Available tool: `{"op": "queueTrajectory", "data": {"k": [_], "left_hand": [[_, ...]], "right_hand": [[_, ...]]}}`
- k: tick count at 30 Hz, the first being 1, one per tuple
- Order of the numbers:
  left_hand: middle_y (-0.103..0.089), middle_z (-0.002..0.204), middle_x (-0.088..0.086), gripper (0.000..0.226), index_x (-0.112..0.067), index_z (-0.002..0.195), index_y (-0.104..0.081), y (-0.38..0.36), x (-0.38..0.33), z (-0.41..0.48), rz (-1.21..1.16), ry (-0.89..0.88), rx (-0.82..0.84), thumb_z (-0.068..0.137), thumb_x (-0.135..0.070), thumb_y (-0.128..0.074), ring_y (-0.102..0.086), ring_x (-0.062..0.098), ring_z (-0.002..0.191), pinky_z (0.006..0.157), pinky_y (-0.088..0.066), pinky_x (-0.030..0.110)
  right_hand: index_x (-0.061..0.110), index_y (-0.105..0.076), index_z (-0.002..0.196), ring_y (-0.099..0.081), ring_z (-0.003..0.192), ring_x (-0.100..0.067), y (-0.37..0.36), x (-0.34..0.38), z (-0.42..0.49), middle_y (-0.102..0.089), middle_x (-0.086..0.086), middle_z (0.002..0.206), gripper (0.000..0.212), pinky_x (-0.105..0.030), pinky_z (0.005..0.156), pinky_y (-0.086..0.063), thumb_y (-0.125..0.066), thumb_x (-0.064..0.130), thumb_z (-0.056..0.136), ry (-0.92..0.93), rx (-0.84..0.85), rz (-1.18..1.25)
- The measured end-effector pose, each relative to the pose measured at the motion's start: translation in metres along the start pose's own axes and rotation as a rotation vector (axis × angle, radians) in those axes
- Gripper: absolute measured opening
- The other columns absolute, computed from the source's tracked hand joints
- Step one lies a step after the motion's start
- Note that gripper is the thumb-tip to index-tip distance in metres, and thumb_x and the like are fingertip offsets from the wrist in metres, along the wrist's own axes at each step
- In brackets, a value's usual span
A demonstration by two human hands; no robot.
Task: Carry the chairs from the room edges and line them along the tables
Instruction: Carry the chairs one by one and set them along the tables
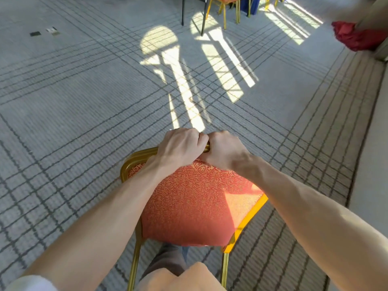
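A chair (197, 204) with an orange patterned cushion and a gold metal frame is right in front of me, low in the view. My left hand (180, 144) and my right hand (225, 151) sit side by side, and each grips the gold top rail of the chair. Its gold legs reach down past my trousers at the bottom edge. At the far top stand more gold-legged chairs (222, 7) beside the dark legs of a table (202, 19).
Grey carpet with dark grid lines (84, 101) spreads ahead, crossed by patches of sunlight. A red cloth (354, 36) lies at the upper right by a wall edge. A pale plain strip of floor (371, 164) runs along the right side. Two small floor plates (44, 32) sit upper left.
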State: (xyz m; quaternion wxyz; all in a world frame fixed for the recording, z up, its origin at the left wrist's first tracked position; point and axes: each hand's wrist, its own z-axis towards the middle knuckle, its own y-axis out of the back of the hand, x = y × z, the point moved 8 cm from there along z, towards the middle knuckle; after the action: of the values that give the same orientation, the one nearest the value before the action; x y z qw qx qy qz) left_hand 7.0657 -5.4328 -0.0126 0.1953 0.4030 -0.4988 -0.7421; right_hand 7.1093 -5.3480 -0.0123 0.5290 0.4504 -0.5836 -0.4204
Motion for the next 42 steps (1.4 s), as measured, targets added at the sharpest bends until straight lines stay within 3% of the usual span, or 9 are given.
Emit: {"op": "queueTrajectory", "data": {"k": [5, 15, 17, 20, 27, 30, 32, 37, 42], "left_hand": [[-0.059, 0.06, 0.005, 0.049, -0.015, 0.056, -0.048, -0.006, 0.025, 0.091, -0.021, -0.006, 0.063, 0.097, -0.038, -0.031, -0.055, 0.022, 0.058, 0.058, -0.041, 0.034], [-0.059, 0.058, 0.001, 0.049, -0.013, 0.06, -0.055, 0.021, 0.045, 0.179, -0.051, -0.088, -0.045, 0.095, -0.039, -0.032, -0.054, 0.02, 0.053, 0.062, -0.032, 0.031], [-0.057, 0.054, -0.001, 0.049, -0.013, 0.057, -0.055, 0.009, 0.051, 0.179, -0.089, -0.077, 0.013, 0.095, -0.038, -0.034, -0.054, 0.018, 0.052, 0.06, -0.037, 0.032], [-0.062, 0.06, 0.005, 0.049, -0.008, 0.06, -0.056, -0.015, 0.063, 0.18, -0.107, -0.043, 0.115, 0.096, -0.034, -0.036, -0.059, 0.022, 0.058, 0.061, -0.044, 0.034], [-0.066, 0.074, 0.002, 0.042, -0.016, 0.073, -0.058, -0.069, 0.093, 0.194, -0.125, -0.012, 0.29, 0.098, -0.035, -0.031, -0.063, 0.023, 0.068, 0.064, -0.043, 0.033], [-0.064, 0.075, 0.005, 0.04, -0.012, 0.081, -0.059, -0.069, 0.086, 0.208, -0.108, -0.105, 0.215, 0.096, -0.02, -0.023, -0.062, 0.025, 0.064, 0.064, -0.052, 0.038], [-0.063, 0.074, 0.008, 0.05, -0.008, 0.087, -0.061, -0.069, 0.088, 0.228, -0.104, -0.124, 0.179, 0.093, -0.021, -0.013, -0.061, 0.026, 0.062, 0.058, -0.048, 0.035], [-0.052, 0.049, -0.002, 0.042, -0.02, 0.055, -0.039, -0.054, 0.095, 0.282, -0.033, -0.13, -0.019, 0.089, -0.038, -0.021, -0.049, 0.016, 0.04, 0.04, -0.023, 0.023], [-0.047, 0.04, -0.007, 0.054, -0.018, 0.047, -0.044, -0.051, 0.102, 0.36, -0.043, -0.045, -0.082, 0.094, -0.043, -0.032, -0.044, 0.01, 0.033, 0.036, -0.035, 0.025]], "right_hand": [[0.021, -0.066, 0.097, -0.062, 0.071, -0.02, 0.019, -0.033, 0.086, -0.067, 0.003, 0.079, 0.035, -0.028, 0.061, -0.047, -0.061, 0.054, 0.085, -0.012, 0.028, -0.04], [0.029, -0.064, 0.099, -0.063, 0.069, -0.022, 0.055, -0.052, 0.168, -0.067, 0.007, 0.076, 0.043, -0.031, 0.064, -0.052, -0.048, 0.059, 0.074, -0.017, -0.091, -0.038], [0.027, -0.065, 0.102, -0.067, 0.077, -0.027, 0.049, -0.051, 0.168, -0.07, 0.001, 0.081, 0.039, -0.033, 0.066, -0.054, -0.048, 0.054, 0.079, 0.006, -0.064, -0.169], [0.025, -0.063, 0.103, -0.066, 0.086, -0.028, 0.031, -0.054, 0.173, -0.07, -0.001, 0.089, 0.025, -0.03, 0.065, -0.042, -0.053, 0.042, 0.087, 0.007, 0.03, -0.323], [0.026, -0.061, 0.087, -0.065, 0.082, -0.024, -0.014, -0.077, 0.214, -0.063, 0.004, 0.077, 0.016, -0.032, 0.064, -0.043, -0.052, 0.039, 0.084, -0.065, 0.235, -0.321], [0.024, -0.055, 0.076, -0.056, 0.064, -0.018, -0.011, -0.088, 0.229, -0.052, 0.009, 0.063, 0.016, -0.028, 0.056, -0.039, -0.052, 0.038, 0.083, -0.066, 0.229, -0.323], [0.024, -0.055, 0.073, -0.047, 0.055, -0.012, -0.004, -0.1, 0.243, -0.052, 0.009, 0.06, 0.017, -0.025, 0.05, -0.03, -0.053, 0.039, 0.082, -0.089, 0.202, -0.285], [0.023, -0.056, 0.072, -0.048, 0.054, -0.013, 0.021, -0.119, 0.285, -0.054, 0.007, 0.06, 0.019, -0.025, 0.047, -0.03, -0.052, 0.038, 0.083, -0.105, 0.11, -0.245], [0.032, -0.061, 0.086, -0.056, 0.061, -0.019, 0.049, -0.162, 0.337, -0.057, 0.01, 0.064, 0.016, -0.027, 0.052, -0.039, -0.054, 0.045, 0.08, -0.171, -0.033, -0.124]]}}
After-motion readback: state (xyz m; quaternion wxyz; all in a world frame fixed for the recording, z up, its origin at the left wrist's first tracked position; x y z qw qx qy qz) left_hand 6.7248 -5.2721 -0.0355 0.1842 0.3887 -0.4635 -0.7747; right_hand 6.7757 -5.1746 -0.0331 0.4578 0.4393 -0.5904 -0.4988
